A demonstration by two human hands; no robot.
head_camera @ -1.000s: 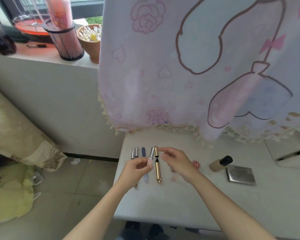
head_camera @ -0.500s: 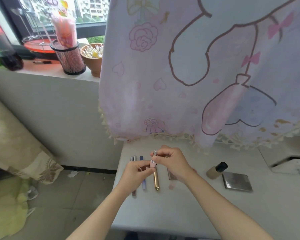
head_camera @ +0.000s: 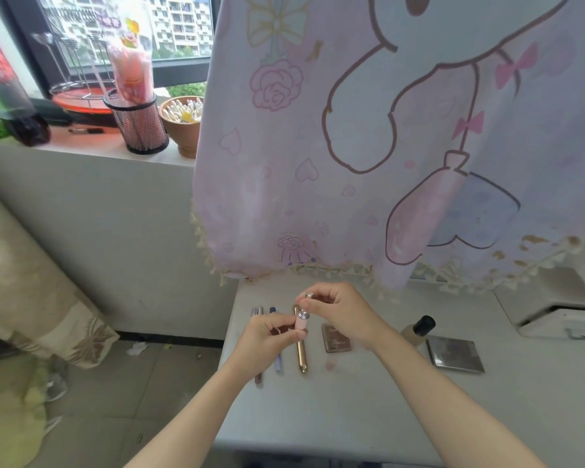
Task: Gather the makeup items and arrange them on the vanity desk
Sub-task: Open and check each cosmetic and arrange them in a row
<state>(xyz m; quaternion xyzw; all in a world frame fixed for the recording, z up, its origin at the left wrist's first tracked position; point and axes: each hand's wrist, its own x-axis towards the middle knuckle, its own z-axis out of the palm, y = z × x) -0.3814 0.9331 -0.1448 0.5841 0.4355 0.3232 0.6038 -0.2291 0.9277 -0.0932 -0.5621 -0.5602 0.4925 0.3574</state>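
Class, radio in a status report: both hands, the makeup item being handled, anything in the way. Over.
Left hand grips pink tube. Right hand pinches its silver top. Gold pen lies on desk under the hands.

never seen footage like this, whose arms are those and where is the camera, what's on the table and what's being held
No machine here: a person wears one camera on the head, looking down at their own bare hands. The left hand grips a small pink tube with a silver top, and the right hand pinches that top. On the white desk lie a slim gold tube, a lilac pencil, a brown rectangular palette, a beige bottle with a black cap and a silver rectangular case.
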